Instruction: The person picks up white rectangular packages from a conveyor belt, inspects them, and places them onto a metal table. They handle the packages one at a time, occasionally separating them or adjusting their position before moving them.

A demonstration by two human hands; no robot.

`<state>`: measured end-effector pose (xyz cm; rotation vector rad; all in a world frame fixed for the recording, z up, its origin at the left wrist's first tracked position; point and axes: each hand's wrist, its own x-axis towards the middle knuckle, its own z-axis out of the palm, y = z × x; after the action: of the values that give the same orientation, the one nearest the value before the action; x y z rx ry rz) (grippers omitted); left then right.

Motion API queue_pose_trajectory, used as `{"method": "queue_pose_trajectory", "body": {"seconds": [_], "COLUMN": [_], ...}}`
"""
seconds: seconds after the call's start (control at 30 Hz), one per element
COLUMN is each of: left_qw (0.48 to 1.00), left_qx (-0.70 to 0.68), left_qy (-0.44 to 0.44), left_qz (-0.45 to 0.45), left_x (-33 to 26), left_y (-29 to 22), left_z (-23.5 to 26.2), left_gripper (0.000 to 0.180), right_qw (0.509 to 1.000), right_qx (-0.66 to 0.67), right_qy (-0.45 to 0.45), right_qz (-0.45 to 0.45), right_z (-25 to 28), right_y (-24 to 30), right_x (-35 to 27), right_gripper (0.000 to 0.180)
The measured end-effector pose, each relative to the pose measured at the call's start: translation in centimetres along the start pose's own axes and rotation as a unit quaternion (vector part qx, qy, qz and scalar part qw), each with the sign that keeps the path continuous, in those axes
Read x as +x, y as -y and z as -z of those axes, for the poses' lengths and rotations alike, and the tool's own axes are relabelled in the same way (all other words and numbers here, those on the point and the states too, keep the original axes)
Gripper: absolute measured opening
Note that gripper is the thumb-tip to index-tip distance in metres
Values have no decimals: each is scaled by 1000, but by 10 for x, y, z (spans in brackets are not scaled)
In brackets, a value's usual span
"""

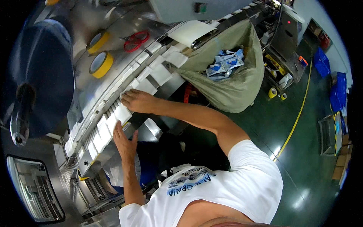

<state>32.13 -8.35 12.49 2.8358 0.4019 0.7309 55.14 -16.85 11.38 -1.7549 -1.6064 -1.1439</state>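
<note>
Hands on conveyor row of flat white sachets (123, 112): left hand (124, 140) flat, released, beside them; right hand (138, 100) pressing one. Olive sack (238, 87) part-filled; many sachets remain.

**White packets in a row on the steel machine**

The white packets (123, 112) are flat, square and plain, lying in a long slanted row along the channel of the steel machine (113, 49). They overlap or sit edge to edge, running from the lower left up toward the upper right. The left hand (124, 140) lies flat with its fingertips touching the lower edge of the packets near the middle of the row. The right hand (138, 101) rests palm down just above, fingers spread over a packet. Further up, the packets (160, 73) lie looser and a little tilted.
</note>
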Motion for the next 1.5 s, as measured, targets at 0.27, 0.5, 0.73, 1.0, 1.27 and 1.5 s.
{"method": "queue_pose_trajectory", "body": {"seconds": [0.27,0.5,0.73,1.0,1.27,1.5], "left_qw": [989,977,970,959,802,798], "left_qx": [129,173,210,-33,-469,-486], "left_qy": [37,96,-90,-20,54,7], "left_qz": [-61,-87,77,282,365,357], "left_x": [52,75,44,64,99,146], "left_y": [55,49,45,-180,-363,-558], "left_z": [-40,-36,50,34,-139,-219], "left_gripper": [73,42,40,26,34,33], "right_qw": [999,987,969,884,841,797], "right_qx": [0,37,153,182,59,-100], "right_qy": [49,153,81,-44,157,457], "right_qz": [4,-17,-175,-429,-514,-382], "right_z": [-31,62,242,274,317,227], "right_y": [12,-8,-87,-357,-609,-799], "right_x": [-32,-54,-133,-213,-297,-271], "right_gripper": [36,39,27,32,26,47]}}
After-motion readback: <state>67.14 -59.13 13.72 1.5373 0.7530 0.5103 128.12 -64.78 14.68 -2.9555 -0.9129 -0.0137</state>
